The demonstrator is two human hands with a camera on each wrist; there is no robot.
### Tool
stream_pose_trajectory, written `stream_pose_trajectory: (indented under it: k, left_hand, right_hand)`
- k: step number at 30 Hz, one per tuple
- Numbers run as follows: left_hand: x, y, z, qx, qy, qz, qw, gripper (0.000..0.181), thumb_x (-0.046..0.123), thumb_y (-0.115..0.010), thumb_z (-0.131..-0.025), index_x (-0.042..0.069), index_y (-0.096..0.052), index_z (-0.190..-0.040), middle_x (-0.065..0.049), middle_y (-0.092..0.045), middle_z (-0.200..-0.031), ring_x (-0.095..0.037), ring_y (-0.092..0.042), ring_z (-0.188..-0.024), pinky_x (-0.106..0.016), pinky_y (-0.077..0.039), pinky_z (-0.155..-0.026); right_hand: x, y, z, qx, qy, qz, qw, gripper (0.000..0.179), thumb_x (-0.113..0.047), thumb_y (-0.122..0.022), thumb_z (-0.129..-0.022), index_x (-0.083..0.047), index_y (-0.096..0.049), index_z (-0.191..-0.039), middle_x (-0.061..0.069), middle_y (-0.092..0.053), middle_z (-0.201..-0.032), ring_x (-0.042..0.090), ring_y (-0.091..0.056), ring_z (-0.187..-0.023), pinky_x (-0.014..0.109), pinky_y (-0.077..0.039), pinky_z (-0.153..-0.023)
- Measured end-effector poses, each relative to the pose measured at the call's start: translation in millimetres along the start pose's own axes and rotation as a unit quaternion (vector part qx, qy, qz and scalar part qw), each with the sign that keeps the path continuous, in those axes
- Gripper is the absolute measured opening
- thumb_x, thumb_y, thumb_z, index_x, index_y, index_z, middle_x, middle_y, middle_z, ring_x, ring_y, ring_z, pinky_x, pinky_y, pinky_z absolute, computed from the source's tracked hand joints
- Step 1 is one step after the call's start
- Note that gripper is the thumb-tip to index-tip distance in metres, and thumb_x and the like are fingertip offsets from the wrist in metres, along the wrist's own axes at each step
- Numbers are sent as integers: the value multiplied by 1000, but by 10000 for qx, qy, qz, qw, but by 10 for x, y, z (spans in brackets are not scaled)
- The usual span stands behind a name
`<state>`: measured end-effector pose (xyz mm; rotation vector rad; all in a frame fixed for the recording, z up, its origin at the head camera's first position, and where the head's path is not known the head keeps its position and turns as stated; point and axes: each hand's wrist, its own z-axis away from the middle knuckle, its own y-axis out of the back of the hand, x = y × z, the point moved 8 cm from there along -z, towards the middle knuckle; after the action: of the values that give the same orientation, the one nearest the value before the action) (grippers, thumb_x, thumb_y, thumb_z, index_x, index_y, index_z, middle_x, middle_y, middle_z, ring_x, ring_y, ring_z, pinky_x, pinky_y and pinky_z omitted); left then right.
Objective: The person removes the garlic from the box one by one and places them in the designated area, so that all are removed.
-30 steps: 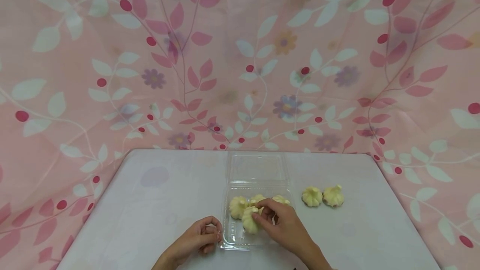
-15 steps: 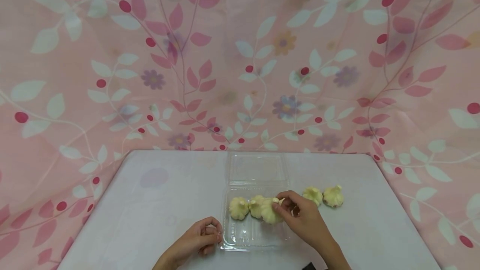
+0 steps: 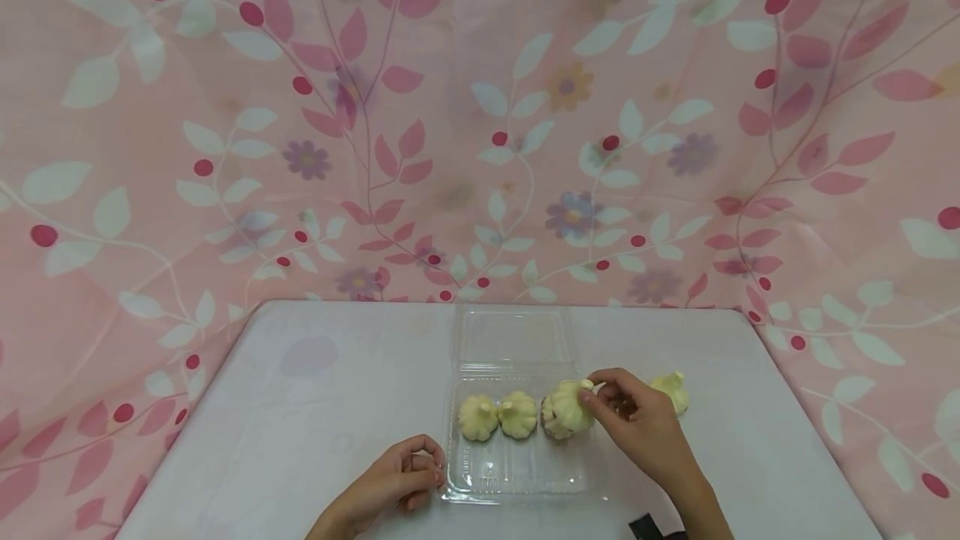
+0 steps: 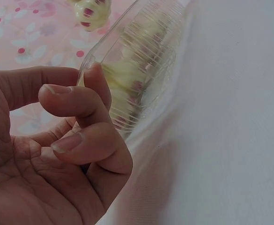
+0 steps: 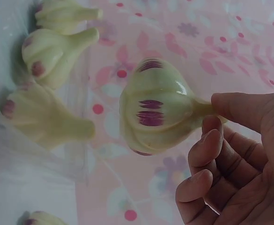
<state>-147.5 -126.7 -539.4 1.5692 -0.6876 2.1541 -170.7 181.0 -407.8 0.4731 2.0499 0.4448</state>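
I have the left hand [image 3: 408, 469] at the near left corner of the clear plastic box [image 3: 468, 486], index finger and thumb pinching the rim while the other fingers curl in. Over the right part of the box, I see the right hand [image 3: 637, 423] grasping a garlic bulb [image 3: 567, 413] by its stem, between thumb and fingertips. On my head feed, that bulb's long axis lies aslant: the stem points up and to the right, into the fingers, and the rounded root end faces down and left. My right wrist feed is turned sideways, and there the axis runs nearly straight across, stem to the right, with purple patches around the pale body. Inside the box, along its far half, I count a first bulb [image 3: 477, 417] at the left, a second bulb [image 3: 517, 416] just beside it, and a third bulb [image 5: 48, 117] that my head feed hides behind the held one; the wrist feed shows all three stems upward. Right of the box, a loose bulb [image 3: 675, 392] sits on the white table [image 3: 360, 373], partly behind the right hand. Beyond the box lies its folded-back lid [image 3: 516, 338], then the pink leaf-patterned backdrop [image 3: 450, 190].
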Motion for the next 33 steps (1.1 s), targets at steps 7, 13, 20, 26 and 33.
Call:
stream_pose_trajectory:
  k: [7, 13, 20, 26, 33]
  left_hand:
    - [-15, 2, -1, -27, 2, 39, 10000, 30, 11, -63, -94, -9, -50, -111, -6, -61, -80, -6, -43, -54, -21, -37, -49]
    - [-47, 16, -8, -1, 39, 22, 10000, 30, 11, -64, -94, -9, -50, -112, -5, -59, -78, -6, -43, -54, -21, -36, -49]
    - [-62, 25, -11, 2, 5, 3, 10000, 29, 10, -64, -94, -9, -50, -111, -7, -59, -78, -6, -42, -53, -21, -36, -49]
    - [-70, 20, -15, -17, 11, 16, 10000, 28, 12, -64, -94, -7, -51, -111, -5, -57, -75, -6, -43, -53, -21, -36, -49]
    - [-59, 25, -16, 3, -7, -7, 10000, 25, 11, -64, -94, -4, -53, -109, -3, -57, -73, -6, -43, -53, -21, -36, -48]
  right_hand:
    - [73, 168, -18, 239, -110, 206, 9994, 23, -6, -79, -83, -19, -68, -99, -11, -62, -72, 9, -54, -57, 22, -45, -51]
    - [209, 333, -19, 406, -395, 543, 9969, 23, -7, -80, -82, -18, -69, -98, -10, -63, -73, 9, -56, -61, 20, -46, -55]
    - [303, 522, -17, 580, -481, 815, 9938, 21, -7, -80, -83, -13, -69, -99, -7, -63, -72, 9, -56, -60, 17, -46, -57]
    - [396, 667, 1, 713, -570, 965, 9911, 20, -7, -80, -83, -12, -69, -100, -6, -64, -72, 8, -57, -60, 15, -47, -57]
    - [495, 808, -6, 829, -637, 1131, 9881, 20, -9, -80, -84, -10, -70, -101, -3, -65, -73, 7, -58, -61, 13, -47, -58]
